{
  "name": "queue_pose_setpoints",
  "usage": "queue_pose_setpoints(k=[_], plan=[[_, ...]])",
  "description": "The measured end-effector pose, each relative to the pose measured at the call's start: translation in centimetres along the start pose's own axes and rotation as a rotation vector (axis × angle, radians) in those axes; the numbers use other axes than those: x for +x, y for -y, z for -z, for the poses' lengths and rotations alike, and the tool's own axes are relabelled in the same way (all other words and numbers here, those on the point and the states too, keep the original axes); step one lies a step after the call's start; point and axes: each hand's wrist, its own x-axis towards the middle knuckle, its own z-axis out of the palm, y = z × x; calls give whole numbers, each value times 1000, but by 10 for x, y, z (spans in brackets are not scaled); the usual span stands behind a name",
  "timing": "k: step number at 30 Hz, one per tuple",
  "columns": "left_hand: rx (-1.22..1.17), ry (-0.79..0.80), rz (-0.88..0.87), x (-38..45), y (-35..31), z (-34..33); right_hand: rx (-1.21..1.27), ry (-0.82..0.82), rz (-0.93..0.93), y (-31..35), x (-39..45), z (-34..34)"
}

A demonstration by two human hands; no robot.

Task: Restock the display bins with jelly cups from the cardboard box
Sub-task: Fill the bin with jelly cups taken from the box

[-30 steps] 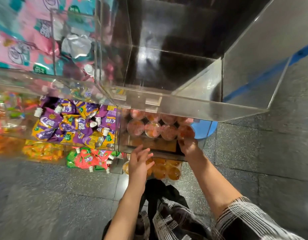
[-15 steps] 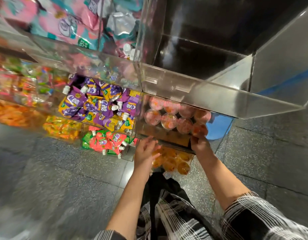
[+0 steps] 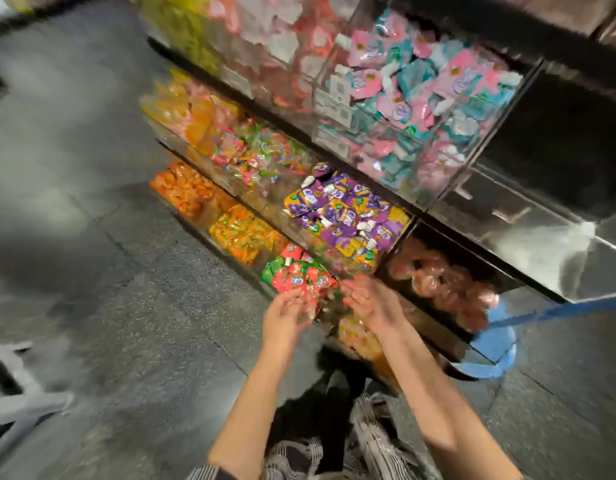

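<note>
While the frame is smeared by motion, the left hand [image 3: 282, 315] and right hand [image 3: 372, 303] are seen empty with fingers loosely spread, near the pink jelly cups [image 3: 441, 282] already lying in the lower display bin [image 3: 448, 327]. A pause between loads is judged. The cardboard box, not in view, must be found next.
</note>
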Motion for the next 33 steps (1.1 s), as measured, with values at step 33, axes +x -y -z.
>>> queue_pose_setpoints(k=[33], plan=[[263,-897,56,-173,-50,780,-2003,1516,770,-448,-246,-738]])
